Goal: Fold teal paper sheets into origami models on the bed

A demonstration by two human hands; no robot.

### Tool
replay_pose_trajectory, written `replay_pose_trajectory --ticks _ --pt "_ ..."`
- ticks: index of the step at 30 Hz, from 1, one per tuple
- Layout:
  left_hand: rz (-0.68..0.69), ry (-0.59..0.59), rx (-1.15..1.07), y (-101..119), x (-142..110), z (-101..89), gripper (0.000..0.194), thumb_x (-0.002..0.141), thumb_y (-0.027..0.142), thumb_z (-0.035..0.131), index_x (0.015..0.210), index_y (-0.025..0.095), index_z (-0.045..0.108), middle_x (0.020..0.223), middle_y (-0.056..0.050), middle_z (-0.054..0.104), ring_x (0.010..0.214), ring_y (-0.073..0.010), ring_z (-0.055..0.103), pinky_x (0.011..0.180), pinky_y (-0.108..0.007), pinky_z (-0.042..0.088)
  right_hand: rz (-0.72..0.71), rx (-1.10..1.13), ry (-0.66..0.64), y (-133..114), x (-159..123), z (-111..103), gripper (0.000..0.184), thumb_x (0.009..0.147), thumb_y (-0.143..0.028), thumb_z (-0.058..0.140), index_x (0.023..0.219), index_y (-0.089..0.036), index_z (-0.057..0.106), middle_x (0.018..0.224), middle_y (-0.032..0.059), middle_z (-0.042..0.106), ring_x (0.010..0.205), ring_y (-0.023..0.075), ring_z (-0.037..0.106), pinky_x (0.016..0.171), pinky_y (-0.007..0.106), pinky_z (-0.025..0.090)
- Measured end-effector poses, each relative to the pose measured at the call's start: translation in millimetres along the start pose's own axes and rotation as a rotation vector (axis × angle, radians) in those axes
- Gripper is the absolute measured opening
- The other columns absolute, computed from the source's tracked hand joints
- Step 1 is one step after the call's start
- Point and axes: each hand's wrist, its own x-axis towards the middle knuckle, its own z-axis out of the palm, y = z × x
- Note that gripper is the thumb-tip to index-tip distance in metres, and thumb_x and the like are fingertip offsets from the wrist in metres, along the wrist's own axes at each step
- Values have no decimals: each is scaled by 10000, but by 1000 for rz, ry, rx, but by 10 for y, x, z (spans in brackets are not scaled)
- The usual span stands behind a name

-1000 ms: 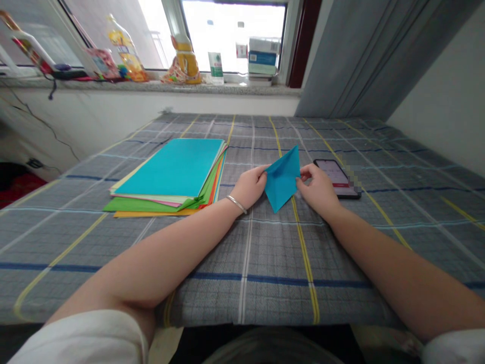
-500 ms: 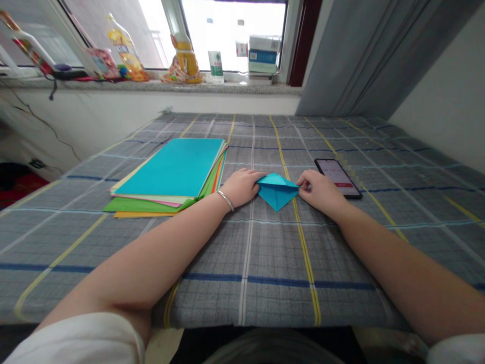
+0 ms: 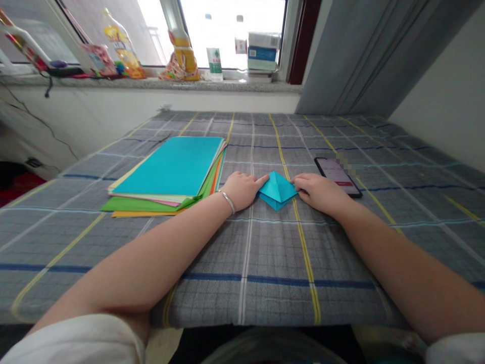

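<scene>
A small folded piece of blue paper (image 3: 279, 188) lies on the checked cloth in front of me, its upper layer a raised diamond with a crease down the middle and a second layer showing below. My left hand (image 3: 244, 189), with a silver bangle at the wrist, holds the paper's left corner, the index finger stretched along its upper left edge. At the right corner, my right hand (image 3: 316, 191) pinches the paper between thumb and fingers. The left thumb is mostly hidden.
A stack of coloured paper (image 3: 170, 167), blue on top, lies left of my left forearm. Beyond my right hand is a phone (image 3: 335, 174) with its screen lit. Bottles (image 3: 123, 45) and boxes (image 3: 262, 53) stand on the windowsill (image 3: 227, 86) behind the table.
The paper's upper flap has come down toward me, covering most of the lower layer. My left index finger has moved onto the upper left edge; the right hand stays at the right corner.
</scene>
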Motion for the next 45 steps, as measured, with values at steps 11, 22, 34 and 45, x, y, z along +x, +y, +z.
replay_pose_trajectory --ticks 11,22,34,45 --pt "-27 8 -8 32 13 -6 535 1005 221 325 1534 281 267 1111 -116 684 943 -256 668 781 -360 425 -25 155 109 -213 38 103 665 746 -54 455 1388 -223 501 1480 67 494 1351 250 464 1141 512 355" --pt "-41 184 -184 53 -9 87 544 908 317 481 1446 237 455 1401 -133 514 1252 -306 505 1071 -475 352 -145 301 -12 -45 59 334 529 912 -146 410 1423 -245 503 1496 60 460 1411 230 379 1176 524 306" --pt "-32 -11 -419 203 79 122 798 899 580 501 1544 192 237 1603 -102 252 1484 -319 209 1186 -593 115 -115 290 -8 -29 91 355 518 933 -190 412 1444 -238 477 1513 69 433 1405 225 389 1174 498 316" --pt "62 -88 -319 149 31 79 855 906 573 474 1557 121 152 1610 -196 122 1509 -303 106 1201 -519 78 -136 254 -99 58 36 333 623 859 -159 473 1476 -233 428 1556 49 363 1443 227 317 1201 486 254"
